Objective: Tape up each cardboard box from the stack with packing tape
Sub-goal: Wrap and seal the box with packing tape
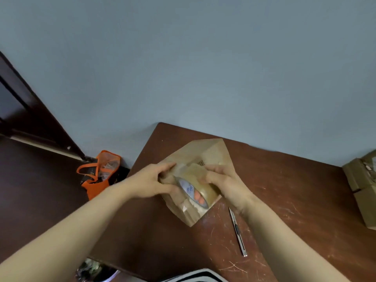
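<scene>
- The cardboard box (213,153) stands on the counter (295,190) near its far left corner, turned so that one corner points to the person. The hands cover its top, so what is inside cannot be seen.
- Its brown cardboard is plain and matte, with a small dark print on the top face and pale strips of tape on the near side.
- The roll of packing tape (201,186) is held over the box. It is a thick ring of brownish clear tape with a printed inner core.
- The left hand (150,182) curls around the roll from the left and the right hand (223,180) grips it from the right. Both are a little blurred.
- A thin metal cutter (238,233) lies flat on the scratched dark red-brown wood, just beside the right forearm.
- More cardboard boxes (362,180) are stacked at the right edge.
- An orange bag (95,186) with a half-clear side sits on the floor and holds something crumpled and shiny.
</scene>
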The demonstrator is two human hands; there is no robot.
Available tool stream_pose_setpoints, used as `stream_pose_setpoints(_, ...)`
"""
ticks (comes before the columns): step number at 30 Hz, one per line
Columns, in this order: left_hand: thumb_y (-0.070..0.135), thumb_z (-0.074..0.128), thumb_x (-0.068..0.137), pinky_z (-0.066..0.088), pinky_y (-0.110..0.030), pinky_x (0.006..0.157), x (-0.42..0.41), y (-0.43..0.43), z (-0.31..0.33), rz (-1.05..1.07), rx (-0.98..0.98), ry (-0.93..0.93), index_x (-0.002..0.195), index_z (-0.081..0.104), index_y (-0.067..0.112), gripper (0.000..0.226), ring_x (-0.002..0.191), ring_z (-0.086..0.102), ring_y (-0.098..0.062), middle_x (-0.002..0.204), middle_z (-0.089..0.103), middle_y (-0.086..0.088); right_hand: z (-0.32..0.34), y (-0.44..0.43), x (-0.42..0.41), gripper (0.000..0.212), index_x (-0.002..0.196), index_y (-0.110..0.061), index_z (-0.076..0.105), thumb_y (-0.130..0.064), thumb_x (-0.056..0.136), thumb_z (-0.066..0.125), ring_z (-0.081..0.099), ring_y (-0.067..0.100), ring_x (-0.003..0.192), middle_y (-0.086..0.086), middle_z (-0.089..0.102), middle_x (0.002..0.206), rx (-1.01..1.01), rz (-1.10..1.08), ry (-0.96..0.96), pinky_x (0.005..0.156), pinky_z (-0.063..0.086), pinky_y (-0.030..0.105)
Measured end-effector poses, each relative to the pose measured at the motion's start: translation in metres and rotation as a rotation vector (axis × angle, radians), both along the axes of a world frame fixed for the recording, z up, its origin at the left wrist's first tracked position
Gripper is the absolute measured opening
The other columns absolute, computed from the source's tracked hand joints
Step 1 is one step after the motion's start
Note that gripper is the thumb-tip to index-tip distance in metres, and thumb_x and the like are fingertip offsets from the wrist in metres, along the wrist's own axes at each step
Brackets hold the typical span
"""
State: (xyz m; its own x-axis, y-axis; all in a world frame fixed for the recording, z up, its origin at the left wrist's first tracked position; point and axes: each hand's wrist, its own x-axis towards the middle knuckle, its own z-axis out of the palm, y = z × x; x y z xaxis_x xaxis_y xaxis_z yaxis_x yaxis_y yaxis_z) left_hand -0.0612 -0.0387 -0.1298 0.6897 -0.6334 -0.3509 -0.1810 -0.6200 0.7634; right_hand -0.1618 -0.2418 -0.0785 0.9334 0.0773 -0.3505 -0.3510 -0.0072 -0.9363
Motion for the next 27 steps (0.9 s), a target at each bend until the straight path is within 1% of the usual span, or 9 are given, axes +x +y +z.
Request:
stream_pose_setpoints(3, 0.044, 0.084, 0.063, 0.043, -0.024, 0.104, 0.016, 0.014, -0.002, 0.184, -0.219, 0.119, 0.139, 0.049, 0.02, 0.087, 0.12, 0.054, -0.006, 0.132, 0.059, 0.004, 0.003, 0.014, 0.036, 0.035, 0.088, -0.011, 0.073, -0.044, 0.083, 0.065, 0.069, 0.025, 0.084, 0.013, 0.072, 0.085, -0.063, 0.009, -0.05, 0.084, 0.054, 0.038)
stream_pose_setpoints(6, 0.02, 0.071, 0.085, 0.034, -0.017, 0.104, 0.016, 0.012, -0.009, 0.473, -0.296, -0.082, 0.147, 0.036, 0.01, 0.072, 0.135, 0.04, -0.015, 0.146, 0.044, -0.004, 0.01, 0.036, 0.067, 0.053, 0.075, -0.001, 0.069, -0.046, 0.095, 0.051, 0.065, 0.021, 0.073, 0.022, 0.067, 0.074, -0.116, -0.011, -0.137, 0.087, 0.053, 0.035)
stream_pose_setpoints(10, 0.063, 0.067, 0.052, -0.007, -0.031, 0.116, -0.008, -0.003, -0.012, 0.373, -0.052, -0.167, 0.15, -0.018, 0.011, 0.139, 0.14, -0.027, -0.011, 0.156, -0.024, 0.0, 0.019, 0.058, 0.097, 0.059, 0.08, 0.009, 0.065, -0.043, 0.099, 0.045, 0.061, 0.022, 0.065, 0.028, 0.067, 0.081, -0.169, -0.029, -0.16, 0.072, 0.053, 0.026)
stream_pose_setpoints(12, 0.081, 0.053, 0.038, -0.015, -0.036, 0.116, -0.013, -0.008, -0.019, 0.243, 0.175, -0.3, 0.143, -0.032, 0.008, 0.154, 0.135, -0.038, -0.016, 0.148, -0.039, -0.001, 0.019, 0.064, 0.107, 0.055, 0.077, 0.001, 0.064, -0.045, 0.099, 0.043, 0.06, 0.02, 0.063, 0.024, 0.069, 0.083, -0.173, -0.046, -0.115, 0.067, 0.052, 0.021)
stream_pose_setpoints(14, 0.081, 0.058, 0.049, -0.014, -0.038, 0.117, -0.01, -0.01, -0.023, 0.245, 0.249, -0.386, 0.144, -0.029, 0.002, 0.151, 0.139, -0.033, -0.024, 0.151, -0.035, -0.011, 0.019, 0.064, 0.111, 0.045, 0.073, -0.011, 0.06, -0.042, 0.1, 0.042, 0.059, 0.012, 0.062, 0.012, 0.069, 0.077, -0.149, -0.075, -0.023, 0.061, 0.049, 0.013)
stream_pose_setpoints(17, 0.062, 0.068, 0.072, -0.014, -0.03, 0.113, -0.004, -0.012, -0.021, 0.251, 0.264, -0.436, 0.146, -0.022, -0.001, 0.133, 0.143, -0.025, -0.026, 0.156, -0.026, -0.015, 0.02, 0.06, 0.111, 0.033, 0.094, 0.003, 0.067, -0.027, 0.096, 0.053, 0.066, 0.022, 0.077, 0.018, 0.071, 0.096, -0.125, -0.071, 0.012, 0.075, 0.053, 0.022)
stream_pose_setpoints(21, 0.059, 0.068, 0.075, -0.014, -0.028, 0.113, -0.002, -0.017, -0.014, 0.235, 0.295, -0.46, 0.147, -0.017, -0.004, 0.128, 0.145, -0.02, -0.026, 0.157, -0.019, -0.016, 0.026, 0.053, 0.098, 0.034, 0.07, -0.003, 0.06, -0.026, 0.095, 0.057, 0.058, 0.012, 0.046, 0.009, 0.063, 0.053, -0.188, -0.074, -0.027, 0.046, 0.046, 0.014)
stream_pose_setpoints(24, 0.06, 0.069, 0.074, -0.011, -0.027, 0.114, 0.0, -0.019, -0.012, 0.237, 0.312, -0.437, 0.146, -0.017, -0.004, 0.13, 0.146, -0.019, -0.024, 0.158, -0.019, -0.014, 0.018, 0.044, 0.077, 0.038, 0.073, 0.0, 0.062, -0.031, 0.093, 0.057, 0.06, 0.016, 0.049, 0.021, 0.066, 0.066, -0.297, -0.067, -0.033, 0.058, 0.05, 0.027)
stream_pose_setpoints(27, 0.066, 0.071, 0.068, -0.009, -0.027, 0.114, 0.001, -0.021, -0.011, 0.254, 0.317, -0.431, 0.147, -0.018, -0.002, 0.137, 0.146, -0.019, -0.022, 0.159, -0.018, -0.011, 0.008, 0.031, 0.051, 0.038, 0.068, -0.001, 0.064, -0.026, 0.095, 0.054, 0.055, 0.014, 0.043, 0.011, 0.064, 0.056, -0.301, -0.035, 0.022, 0.05, 0.047, 0.02)
